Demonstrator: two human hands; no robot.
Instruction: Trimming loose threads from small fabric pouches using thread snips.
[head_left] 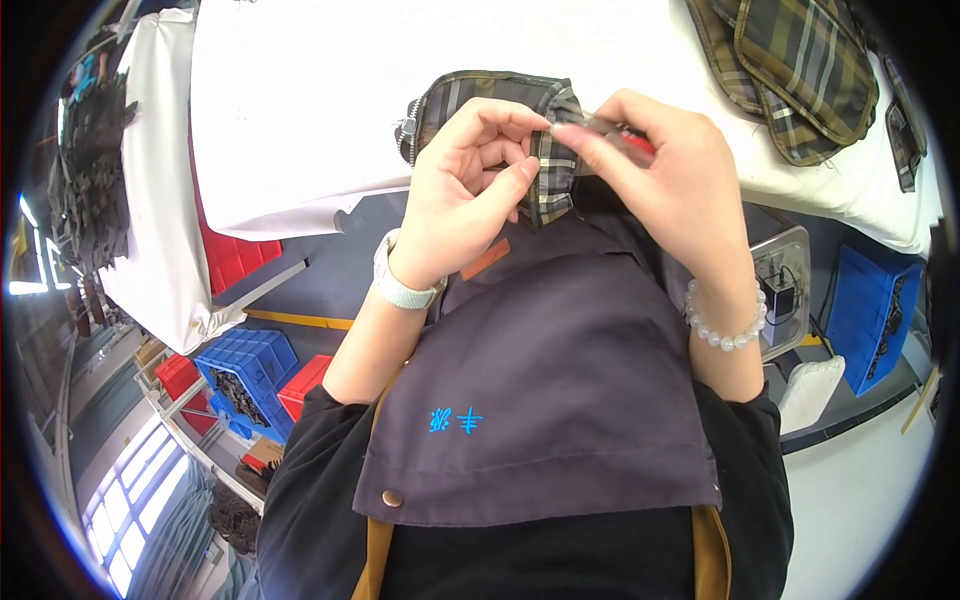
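Observation:
A dark plaid fabric pouch [480, 88] with a zipper along its left side lies at the near edge of the white-covered table. My left hand [478, 185] is closed on the pouch's right end, fingers curled and thumb against its bound edge. Just right of it, my right hand [665, 165] is closed round a small tool with a red part [637, 143]. That tool is smeared by motion, so its kind is unclear. The right thumb and finger come close to the left fingertip at the pouch's edge; anything pinched there is too small to make out.
More plaid pouches [810, 75] are piled on the white table cover [300, 110] at the far right. Below the table stand a blue crate [870, 320] on the right and another blue crate [245, 370] on the left. Dark pieces hang [95, 170] at far left.

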